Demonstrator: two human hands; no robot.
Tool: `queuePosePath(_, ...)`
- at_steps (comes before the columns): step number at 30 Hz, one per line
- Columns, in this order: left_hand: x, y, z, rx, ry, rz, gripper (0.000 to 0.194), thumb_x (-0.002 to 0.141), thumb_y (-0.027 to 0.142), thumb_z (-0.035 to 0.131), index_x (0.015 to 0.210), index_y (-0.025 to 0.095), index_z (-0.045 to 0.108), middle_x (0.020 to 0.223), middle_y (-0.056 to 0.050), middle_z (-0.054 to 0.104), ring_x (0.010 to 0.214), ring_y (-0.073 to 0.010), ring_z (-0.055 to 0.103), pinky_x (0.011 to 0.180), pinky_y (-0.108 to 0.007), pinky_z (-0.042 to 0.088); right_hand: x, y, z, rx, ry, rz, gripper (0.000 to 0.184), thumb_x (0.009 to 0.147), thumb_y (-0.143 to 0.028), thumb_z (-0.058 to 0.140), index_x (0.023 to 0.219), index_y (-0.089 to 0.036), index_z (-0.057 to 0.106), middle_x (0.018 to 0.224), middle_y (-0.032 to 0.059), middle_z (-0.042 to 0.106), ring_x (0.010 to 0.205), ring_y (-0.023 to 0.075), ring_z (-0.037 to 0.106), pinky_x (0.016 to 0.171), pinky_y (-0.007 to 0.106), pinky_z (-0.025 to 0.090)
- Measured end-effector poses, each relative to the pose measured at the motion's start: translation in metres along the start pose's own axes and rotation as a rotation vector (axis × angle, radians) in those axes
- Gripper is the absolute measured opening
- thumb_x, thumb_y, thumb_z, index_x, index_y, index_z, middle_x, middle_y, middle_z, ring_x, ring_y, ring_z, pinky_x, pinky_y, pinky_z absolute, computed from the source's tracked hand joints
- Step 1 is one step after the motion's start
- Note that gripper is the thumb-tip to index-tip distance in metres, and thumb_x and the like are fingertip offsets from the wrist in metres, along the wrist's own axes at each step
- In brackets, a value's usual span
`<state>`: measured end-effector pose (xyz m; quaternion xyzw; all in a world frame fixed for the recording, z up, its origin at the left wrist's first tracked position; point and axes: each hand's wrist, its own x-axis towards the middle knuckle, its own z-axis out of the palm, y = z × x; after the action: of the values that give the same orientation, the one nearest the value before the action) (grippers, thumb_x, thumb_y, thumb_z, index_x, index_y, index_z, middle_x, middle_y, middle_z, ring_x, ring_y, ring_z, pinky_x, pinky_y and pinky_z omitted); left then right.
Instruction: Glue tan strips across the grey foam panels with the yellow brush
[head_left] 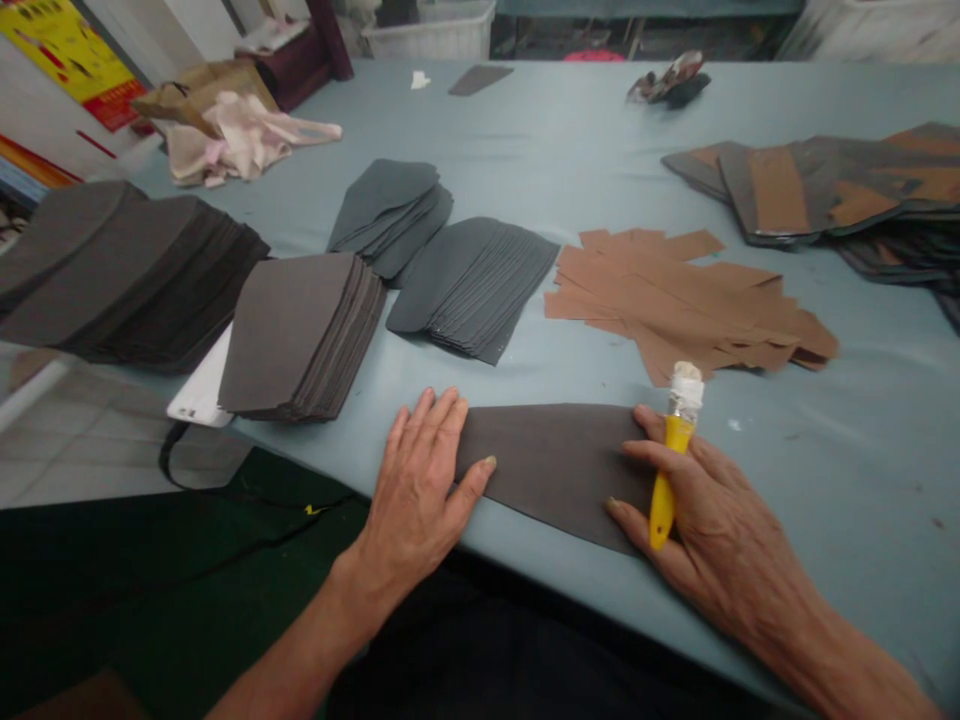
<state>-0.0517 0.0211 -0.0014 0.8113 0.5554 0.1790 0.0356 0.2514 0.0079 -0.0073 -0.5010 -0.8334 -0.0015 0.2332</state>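
Observation:
A dark grey cut piece of material [559,462] lies flat near the table's front edge. My left hand [421,470] rests flat on its left end, fingers stretched out and apart. My right hand [705,520] presses on its right end while holding a yellow-handled brush [670,460] with pale, glue-caked bristles pointing away from me. The brush handle passes between my fingers and lies over the back of the hand.
Stacks of grey pieces stand at the left [120,270], centre-left [300,335] and centre [472,285]. Brown strips [675,300] lie fanned to the right, glued grey-brown pieces [840,190] beyond. Pink cloth [240,135] sits far left on the blue-grey table [585,150].

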Motion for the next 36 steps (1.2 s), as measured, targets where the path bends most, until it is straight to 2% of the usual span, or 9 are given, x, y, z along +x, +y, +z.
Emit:
queuePosePath(5,-0.003,0.002,0.000,0.003,0.006,0.023,0.054,0.110,0.038,0.042,0.158,0.013,0.037,0.162,-0.017,0.051,0.157,-0.0336,0.039,0.126,-0.061,0.035,-0.002,-0.002,-0.002,-0.035,0.012,0.019,0.037,0.103,-0.044,0.057,0.127,-0.017,0.055,0.151,0.0259,0.057,0.128,0.0408,0.061,0.105,0.059,0.051)
queuePosePath(13,-0.016,0.007,-0.005,-0.006,0.019,0.023,0.050,0.110,0.038,0.043,0.153,0.013,0.043,0.158,-0.015,0.055,0.154,-0.0317,0.042,0.128,-0.055,0.030,-0.002,-0.003,-0.004,-0.095,0.009,0.030,0.038,0.104,-0.047,0.054,0.124,-0.015,0.057,0.144,0.0283,0.061,0.126,0.0430,0.063,0.105,0.061,0.050)
queuePosePath(18,-0.032,0.005,-0.011,0.004,0.014,0.055,0.059,0.108,0.052,0.047,0.152,0.012,0.045,0.156,-0.016,0.056,0.153,-0.0318,0.041,0.131,-0.052,0.021,-0.002,0.001,-0.006,-0.054,0.004,0.005,0.038,0.102,-0.047,0.058,0.124,-0.016,0.058,0.145,0.0269,0.061,0.126,0.0421,0.063,0.105,0.060,0.050)
queuePosePath(23,-0.056,0.004,-0.016,0.061,0.005,0.131,0.073,0.102,0.063,0.053,0.149,0.008,0.048,0.153,-0.021,0.055,0.153,-0.0353,0.039,0.133,-0.052,0.013,-0.001,0.003,-0.008,0.014,-0.005,-0.077,0.031,0.101,-0.040,0.062,0.125,-0.021,0.059,0.148,0.0205,0.062,0.129,0.0365,0.062,0.107,0.056,0.052)
queuePosePath(25,-0.063,0.003,-0.016,0.076,0.005,0.143,0.064,0.103,0.052,0.057,0.149,0.008,0.048,0.152,-0.021,0.056,0.153,-0.0355,0.038,0.132,-0.053,0.015,0.000,0.004,-0.009,0.036,-0.016,-0.091,0.030,0.101,-0.039,0.063,0.125,-0.021,0.059,0.148,0.0199,0.062,0.129,0.0357,0.063,0.106,0.056,0.054)
queuePosePath(27,-0.067,0.002,-0.016,0.071,0.013,0.143,0.051,0.103,0.033,0.060,0.148,0.011,0.049,0.150,-0.021,0.057,0.154,-0.0346,0.039,0.131,-0.055,0.020,0.001,0.004,-0.009,0.047,-0.018,-0.099,0.030,0.100,-0.039,0.064,0.124,-0.021,0.059,0.148,0.0205,0.063,0.127,0.0357,0.064,0.104,0.056,0.056)
queuePosePath(29,-0.068,0.001,-0.017,0.050,0.017,0.141,0.046,0.100,0.017,0.058,0.146,0.014,0.051,0.149,-0.020,0.058,0.153,-0.0350,0.039,0.128,-0.058,0.026,0.000,0.004,-0.009,0.055,-0.017,-0.096,0.030,0.099,-0.037,0.065,0.124,-0.022,0.060,0.146,0.0191,0.064,0.127,0.0357,0.064,0.104,0.056,0.056)
queuePosePath(32,-0.065,-0.001,-0.019,0.009,0.027,0.161,0.046,0.097,0.011,0.058,0.143,0.017,0.055,0.149,-0.019,0.058,0.153,-0.0364,0.040,0.125,-0.062,0.032,-0.001,0.004,-0.008,0.092,-0.018,-0.070,0.030,0.098,-0.036,0.066,0.125,-0.024,0.061,0.147,0.0161,0.065,0.129,0.0349,0.064,0.106,0.057,0.055)
queuePosePath(36,-0.062,-0.002,-0.021,-0.041,0.068,0.225,0.045,0.096,0.005,0.058,0.138,0.020,0.059,0.147,-0.016,0.062,0.154,-0.0324,0.041,0.128,-0.058,0.034,0.000,0.002,-0.009,0.110,-0.015,-0.071,0.027,0.098,-0.036,0.065,0.122,-0.025,0.060,0.149,0.0158,0.064,0.130,0.0336,0.064,0.106,0.057,0.054)
